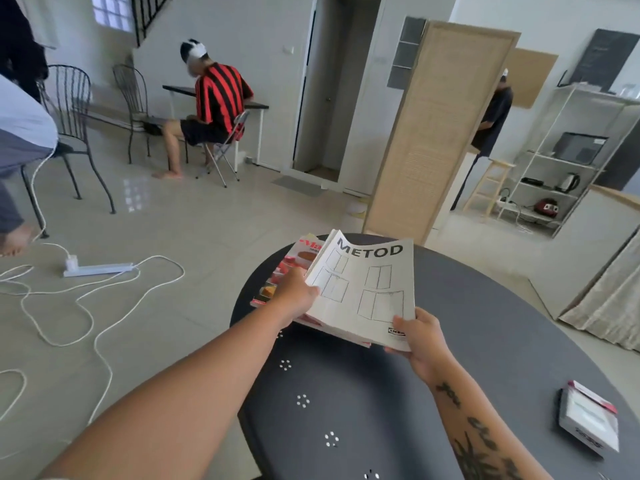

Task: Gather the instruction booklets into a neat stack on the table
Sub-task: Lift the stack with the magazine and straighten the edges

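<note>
Squaring up underway: left hand [298,296] and right hand [420,336], fingers closed on opposite edges of white paper "METOD" instruction booklet [367,289], atop red-covered glossy booklets [294,268] at far edge of dark round tabletop [485,341]. Next, probably: aligning edges, lowering flat.

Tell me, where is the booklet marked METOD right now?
The METOD booklet tops the pile at the dark table's far edge, held between the left hand and right hand.

Head-worn camera looks forward and down, close over the table [485,323].
</note>
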